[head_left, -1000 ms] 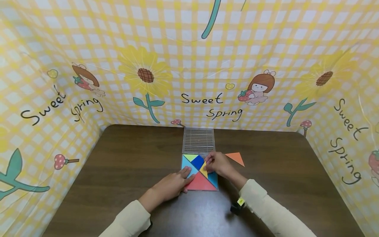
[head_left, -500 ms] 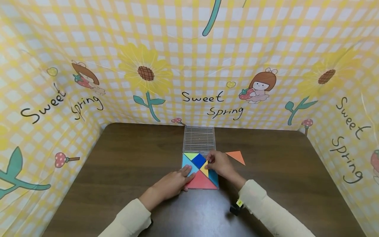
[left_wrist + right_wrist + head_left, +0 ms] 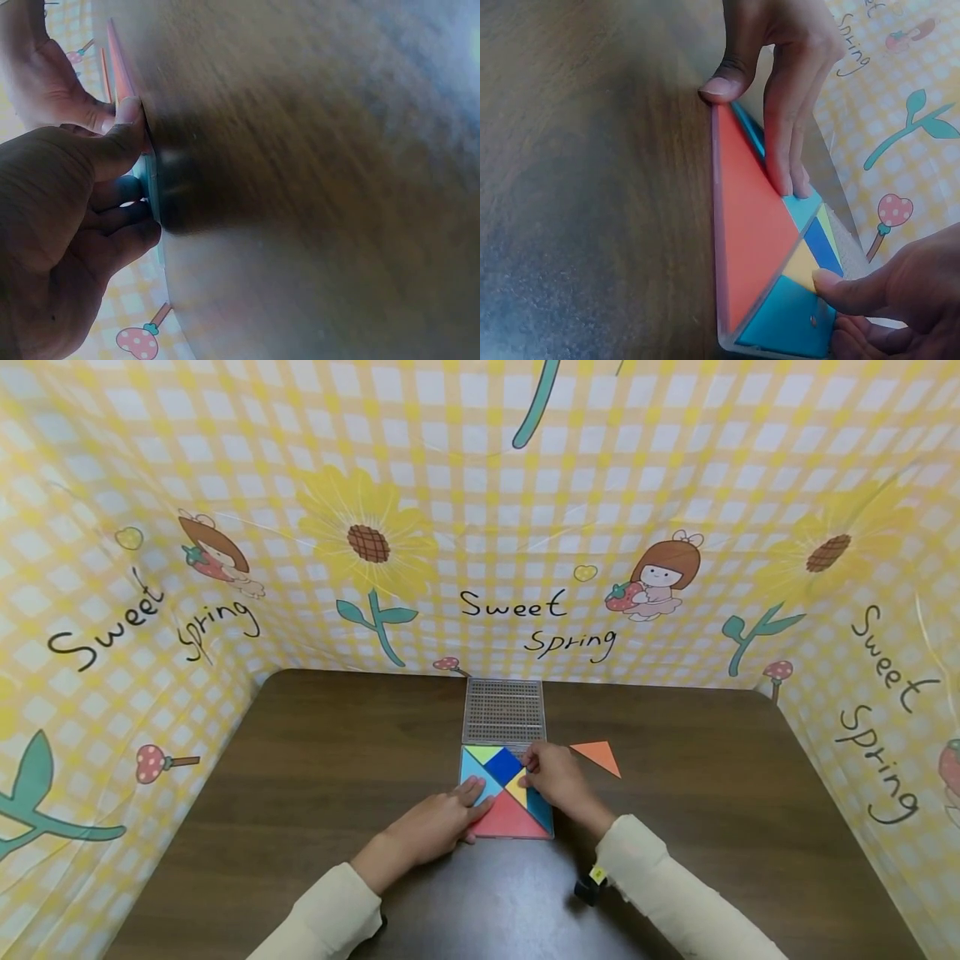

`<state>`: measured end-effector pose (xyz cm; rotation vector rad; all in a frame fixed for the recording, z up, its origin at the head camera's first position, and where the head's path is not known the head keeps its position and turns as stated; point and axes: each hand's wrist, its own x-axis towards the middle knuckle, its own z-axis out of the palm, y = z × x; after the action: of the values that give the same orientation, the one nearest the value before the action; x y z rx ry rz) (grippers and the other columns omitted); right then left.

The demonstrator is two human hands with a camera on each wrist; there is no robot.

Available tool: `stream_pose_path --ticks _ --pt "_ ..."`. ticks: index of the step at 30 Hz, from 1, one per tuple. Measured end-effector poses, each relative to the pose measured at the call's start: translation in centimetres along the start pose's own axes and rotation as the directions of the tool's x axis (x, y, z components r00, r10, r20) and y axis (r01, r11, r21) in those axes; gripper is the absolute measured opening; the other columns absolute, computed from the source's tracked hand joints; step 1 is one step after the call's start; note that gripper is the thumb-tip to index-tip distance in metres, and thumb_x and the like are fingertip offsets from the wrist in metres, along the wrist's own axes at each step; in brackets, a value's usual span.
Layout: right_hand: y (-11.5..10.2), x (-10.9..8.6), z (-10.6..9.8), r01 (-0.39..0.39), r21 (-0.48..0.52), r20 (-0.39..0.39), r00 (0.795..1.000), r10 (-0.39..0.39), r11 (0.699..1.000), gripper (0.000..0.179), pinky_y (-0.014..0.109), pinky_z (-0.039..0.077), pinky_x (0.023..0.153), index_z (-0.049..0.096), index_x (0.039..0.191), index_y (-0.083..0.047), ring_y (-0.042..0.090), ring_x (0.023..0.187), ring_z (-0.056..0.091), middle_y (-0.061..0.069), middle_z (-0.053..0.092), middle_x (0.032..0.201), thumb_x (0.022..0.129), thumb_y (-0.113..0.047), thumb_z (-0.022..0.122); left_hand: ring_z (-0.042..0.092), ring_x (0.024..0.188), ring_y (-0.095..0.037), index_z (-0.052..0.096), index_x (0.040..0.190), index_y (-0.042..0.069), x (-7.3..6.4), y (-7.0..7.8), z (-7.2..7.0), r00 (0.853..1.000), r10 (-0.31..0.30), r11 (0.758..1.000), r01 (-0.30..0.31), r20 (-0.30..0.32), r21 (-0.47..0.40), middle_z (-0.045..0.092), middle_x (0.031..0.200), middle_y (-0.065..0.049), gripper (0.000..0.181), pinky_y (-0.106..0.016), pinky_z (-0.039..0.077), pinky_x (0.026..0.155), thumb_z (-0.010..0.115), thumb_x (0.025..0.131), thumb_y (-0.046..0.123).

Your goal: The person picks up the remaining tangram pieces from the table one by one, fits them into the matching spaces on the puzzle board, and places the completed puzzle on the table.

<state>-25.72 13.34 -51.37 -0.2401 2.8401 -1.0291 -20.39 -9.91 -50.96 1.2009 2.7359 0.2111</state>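
Note:
A tangram lies in a clear square case (image 3: 718,247), near the table's middle. My left hand (image 3: 438,829) presses the light-blue triangle (image 3: 472,768) with straight fingers, its thumb at the case's near left corner beside the red triangle (image 3: 512,821). My right hand (image 3: 561,779), fingers curled, pinches at the outer corner of the yellow triangle (image 3: 800,266), which lies between the blue square (image 3: 503,767) and the teal piece (image 3: 786,319). A yellow-green triangle (image 3: 482,750) fills the far left corner. The right fingers cover much of the far right corner.
Behind the tangram the case's clear lid (image 3: 504,710) lies folded back, dotted grey. A loose orange triangle (image 3: 602,757) rests on the brown wooden table (image 3: 337,727), right of the right hand. Yellow checked cloth (image 3: 510,527) rises around the back and sides.
The yellow triangle was tilted in the right fingers; now it lies flatter against the blue square. The right hand has shifted only slightly, and the left hand has stayed in place.

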Motion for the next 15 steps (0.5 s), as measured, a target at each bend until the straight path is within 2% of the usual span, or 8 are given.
stream_pose_path --ticks 7,15 --pt "-0.17 0.3 0.06 -0.03 -0.027 -0.002 1.0 0.03 0.999 0.021 0.03 0.058 0.07 0.07 0.09 -0.006 0.015 0.078 0.063 0.005 0.069 0.084 0.08 -0.008 0.088 0.046 0.146 -0.034 0.054 0.149 0.009 0.05 0.05 -0.17 1.0 0.006 1.0 -0.006 -0.008 -0.005 0.046 0.156 -0.021 0.053 -0.039 0.054 0.103 0.067 0.101 0.027" --pt "-0.55 0.39 -0.33 -0.066 -0.007 0.045 0.997 0.066 0.998 0.019 0.03 0.057 0.068 0.07 0.092 -0.005 0.016 0.076 0.061 0.005 0.067 0.084 0.081 -0.007 0.086 0.048 0.144 -0.036 0.054 0.148 0.006 0.13 0.04 0.02 1.0 0.021 1.0 -0.021 -0.011 0.006 0.048 0.155 -0.024 0.053 -0.04 0.056 0.101 0.066 0.101 0.027"
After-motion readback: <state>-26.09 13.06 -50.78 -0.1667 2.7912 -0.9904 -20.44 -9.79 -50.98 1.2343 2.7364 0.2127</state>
